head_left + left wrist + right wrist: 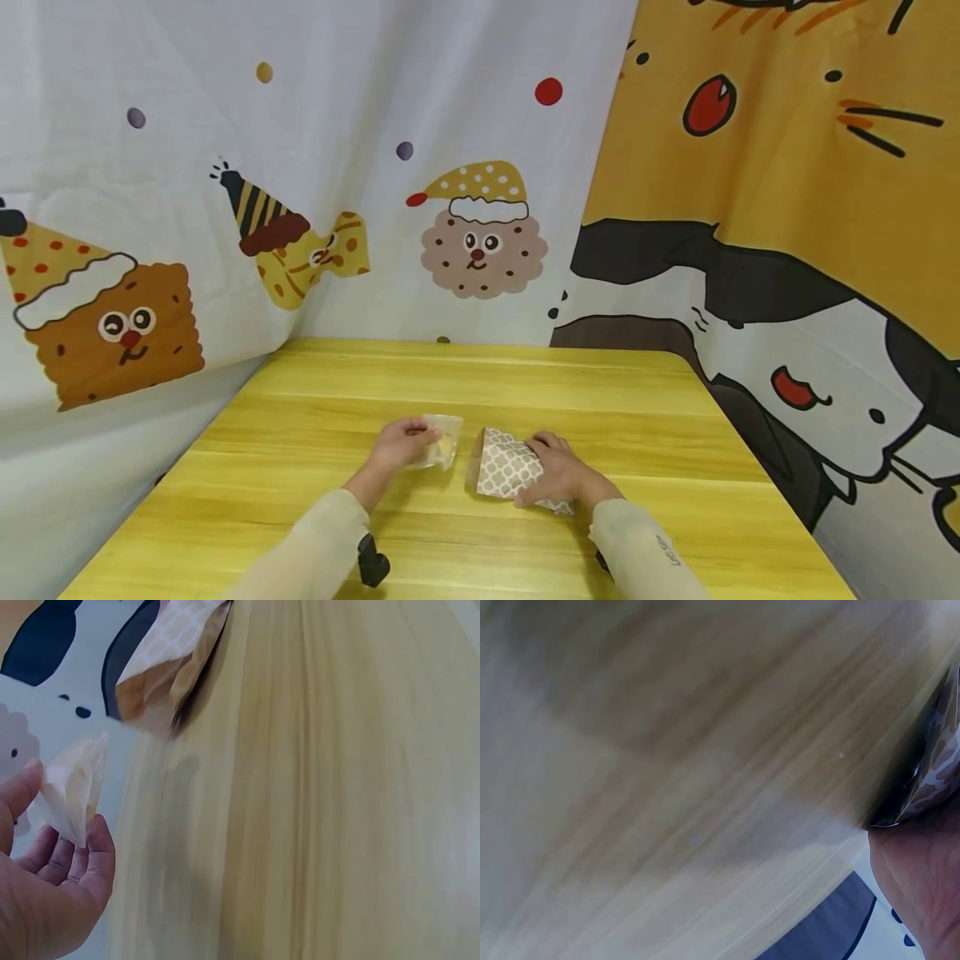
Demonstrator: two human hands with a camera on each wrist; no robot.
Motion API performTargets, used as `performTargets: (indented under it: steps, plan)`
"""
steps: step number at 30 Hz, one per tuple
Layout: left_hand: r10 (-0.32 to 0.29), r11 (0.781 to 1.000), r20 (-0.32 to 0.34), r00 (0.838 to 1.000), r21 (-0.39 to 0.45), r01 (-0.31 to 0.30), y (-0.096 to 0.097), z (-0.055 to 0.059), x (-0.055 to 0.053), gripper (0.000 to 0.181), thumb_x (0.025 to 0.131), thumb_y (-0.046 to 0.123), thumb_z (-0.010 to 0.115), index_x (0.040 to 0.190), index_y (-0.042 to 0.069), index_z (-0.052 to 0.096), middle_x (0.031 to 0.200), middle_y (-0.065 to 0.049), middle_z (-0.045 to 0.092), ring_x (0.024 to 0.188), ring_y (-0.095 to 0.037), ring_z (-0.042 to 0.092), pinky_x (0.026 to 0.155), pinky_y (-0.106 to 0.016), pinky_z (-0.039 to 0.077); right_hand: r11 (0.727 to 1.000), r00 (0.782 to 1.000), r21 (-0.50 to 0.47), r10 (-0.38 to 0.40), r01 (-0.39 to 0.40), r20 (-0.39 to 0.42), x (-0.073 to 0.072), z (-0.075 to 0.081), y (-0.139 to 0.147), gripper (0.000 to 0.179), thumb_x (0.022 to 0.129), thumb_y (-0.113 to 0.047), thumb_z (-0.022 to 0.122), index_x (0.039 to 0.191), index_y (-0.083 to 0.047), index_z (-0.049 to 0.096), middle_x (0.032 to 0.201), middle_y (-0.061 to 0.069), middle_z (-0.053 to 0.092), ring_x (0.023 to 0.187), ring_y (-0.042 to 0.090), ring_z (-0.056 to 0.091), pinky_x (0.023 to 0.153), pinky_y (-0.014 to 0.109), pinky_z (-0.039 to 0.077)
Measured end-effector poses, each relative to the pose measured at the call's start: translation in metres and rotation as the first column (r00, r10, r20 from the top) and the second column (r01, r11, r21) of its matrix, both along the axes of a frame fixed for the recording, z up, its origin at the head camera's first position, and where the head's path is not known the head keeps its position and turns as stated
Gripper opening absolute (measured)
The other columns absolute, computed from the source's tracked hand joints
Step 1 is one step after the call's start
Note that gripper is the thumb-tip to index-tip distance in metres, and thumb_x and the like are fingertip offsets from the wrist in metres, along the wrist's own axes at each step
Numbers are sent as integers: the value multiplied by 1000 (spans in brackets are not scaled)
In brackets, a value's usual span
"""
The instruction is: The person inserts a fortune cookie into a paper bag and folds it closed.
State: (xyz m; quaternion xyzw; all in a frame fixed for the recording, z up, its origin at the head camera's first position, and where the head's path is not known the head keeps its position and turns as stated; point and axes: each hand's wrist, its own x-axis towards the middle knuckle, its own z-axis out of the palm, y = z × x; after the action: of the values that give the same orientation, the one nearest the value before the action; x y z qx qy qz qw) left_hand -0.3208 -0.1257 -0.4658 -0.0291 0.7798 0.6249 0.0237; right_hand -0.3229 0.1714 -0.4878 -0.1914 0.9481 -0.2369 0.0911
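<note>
My left hand [401, 445] pinches a small see-through packet [447, 438] with something pale yellow in it. In the left wrist view the packet [78, 787] sits between the thumb and the fingers. To its right a brown paper bag [504, 463] with a white lattice print lies on its side, its mouth turned towards the packet. My right hand [559, 472] grips the bag from above, thumb on the near side and fingers on the far side. What the bag holds is hidden. Only an edge of the bag [939, 761] shows in the right wrist view.
Under both hands is a yellow wood-grain table [480, 383]. A printed cloth [337, 125] with cartoon figures hangs behind the table and along its sides. Dark straps with small black parts [372, 562] show at the wrists.
</note>
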Motion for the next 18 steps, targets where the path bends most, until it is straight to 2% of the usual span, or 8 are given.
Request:
performTargets:
  steps: [4,9,13,18]
  plan:
    - [-27,999,-17,999,33,27,15,-4,1,49,80,28,70,112,-5,55,99,-13,59,84,-20,56,66,-31,49,1000,1000,-1,8,-8,1,1,-2,0,110,56,-61,76,141,-8,30,143,11,21,129,33,19,95,53,30]
    - [-21,999,-26,999,42,22,29,-11,3,44,80,26,70,107,-5,56,97,-12,58,84,-20,55,68,-30,49,1000,1000,-9,6,-6,2,0,-3,1,110,56,-61,76,141,-9,30,143,10,22,129,32,20,95,53,31]
    - [-10,997,-28,1000,79,12,36,-15,3,38,80,21,70,103,-5,56,94,-12,57,82,-19,54,67,-29,48,1000,1000,-12,0,0,2,0,-2,1,110,55,-61,76,141,-9,31,142,10,22,129,32,20,95,52,31]
    - [-17,996,-14,1000,83,18,40,-21,3,41,79,16,71,109,-7,53,91,-13,57,75,-19,55,62,-31,48,1000,1000,-5,1,-1,1,0,-1,1,110,55,-62,76,141,-10,31,142,9,23,129,31,20,95,52,31]
